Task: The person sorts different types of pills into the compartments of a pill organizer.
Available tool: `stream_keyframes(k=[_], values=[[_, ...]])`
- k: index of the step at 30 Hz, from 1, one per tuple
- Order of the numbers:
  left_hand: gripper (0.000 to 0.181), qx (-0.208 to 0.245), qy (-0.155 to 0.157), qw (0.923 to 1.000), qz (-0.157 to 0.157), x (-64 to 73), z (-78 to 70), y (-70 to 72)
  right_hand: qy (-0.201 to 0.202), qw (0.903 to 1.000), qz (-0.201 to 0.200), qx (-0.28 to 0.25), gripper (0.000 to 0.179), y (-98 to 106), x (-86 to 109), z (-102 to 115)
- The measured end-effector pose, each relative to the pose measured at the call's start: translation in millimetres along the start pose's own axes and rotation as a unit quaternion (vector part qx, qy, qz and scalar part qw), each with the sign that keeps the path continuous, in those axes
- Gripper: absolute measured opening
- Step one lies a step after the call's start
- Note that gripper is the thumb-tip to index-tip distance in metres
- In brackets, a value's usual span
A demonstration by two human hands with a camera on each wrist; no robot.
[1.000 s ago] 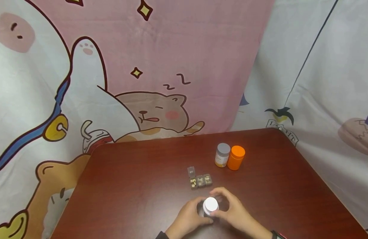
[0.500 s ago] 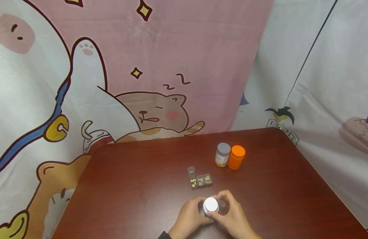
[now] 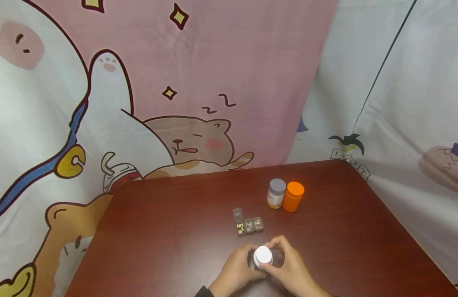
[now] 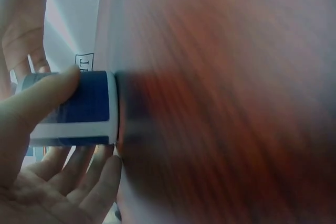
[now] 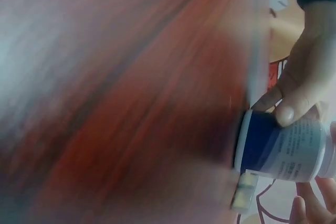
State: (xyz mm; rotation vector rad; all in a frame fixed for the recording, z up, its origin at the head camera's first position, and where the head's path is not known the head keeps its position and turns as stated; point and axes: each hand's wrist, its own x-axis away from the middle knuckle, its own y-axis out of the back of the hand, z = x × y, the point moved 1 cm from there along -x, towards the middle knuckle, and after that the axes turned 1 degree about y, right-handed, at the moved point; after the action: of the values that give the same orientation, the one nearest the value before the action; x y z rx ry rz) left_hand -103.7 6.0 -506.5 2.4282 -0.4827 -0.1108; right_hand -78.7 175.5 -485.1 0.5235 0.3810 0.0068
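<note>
A pill bottle with a white cap (image 3: 263,255) stands upright on the table near its front. Its blue-and-white label (image 5: 283,148) shows in the right wrist view. My left hand (image 3: 234,267) grips the bottle's body from the left, with the thumb across the blue part (image 4: 93,95) and fingers round the other side in the left wrist view. From the right, my right hand (image 3: 293,270) holds the cap between thumb and fingers. Just beyond the hands lies a small clear pill organizer (image 3: 249,226); its left lid (image 3: 237,214) is up and pale pills (image 3: 240,227) show inside.
Behind the organizer, a grey-capped bottle (image 3: 276,194) and an orange bottle (image 3: 293,197) stand side by side. The dark red-brown table (image 3: 169,231) ends at a printed cloth backdrop (image 3: 199,62) with cartoon animals.
My right hand has drawn in and its fingers have closed on the cap. The left hand keeps its grip on the bottle, which has barely moved.
</note>
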Motion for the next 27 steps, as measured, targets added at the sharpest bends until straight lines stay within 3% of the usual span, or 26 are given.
stream_keyframes(k=[4, 9, 13, 18, 22, 27], values=[[0.065, 0.03, 0.001, 0.9994, 0.015, 2.0, 1.5, -0.8, 0.004, 0.9995, 0.0, 0.03, 0.052, 6, -1.6, -7], [0.068, 0.097, 0.011, 0.9951, 0.015, 1.9, 1.8, 9.6, -0.009, 0.9954, -0.041, 0.086, 0.053, 26, -15.0, -22], [0.064, 0.106, 0.018, 0.9942, -0.001, -0.6, 7.2, 23.5, -0.029, 0.989, -0.072, 0.125, 0.051, 49, -27.1, -39], [0.061, 0.125, 0.001, 0.9919, -0.025, -10.2, 16.2, 37.5, -0.032, 0.9805, -0.094, 0.17, 0.051, 75, -40.2, -61], [0.058, 0.137, -0.019, 0.9892, -0.048, -16.6, 22.1, 44.6, -0.023, 0.9717, -0.113, 0.206, 0.048, 94, -50.0, -77], [0.058, 0.144, -0.013, 0.9881, -0.053, -19.0, 28.0, 50.3, -0.043, 0.9683, -0.118, 0.216, 0.044, 115, -62.1, -92]])
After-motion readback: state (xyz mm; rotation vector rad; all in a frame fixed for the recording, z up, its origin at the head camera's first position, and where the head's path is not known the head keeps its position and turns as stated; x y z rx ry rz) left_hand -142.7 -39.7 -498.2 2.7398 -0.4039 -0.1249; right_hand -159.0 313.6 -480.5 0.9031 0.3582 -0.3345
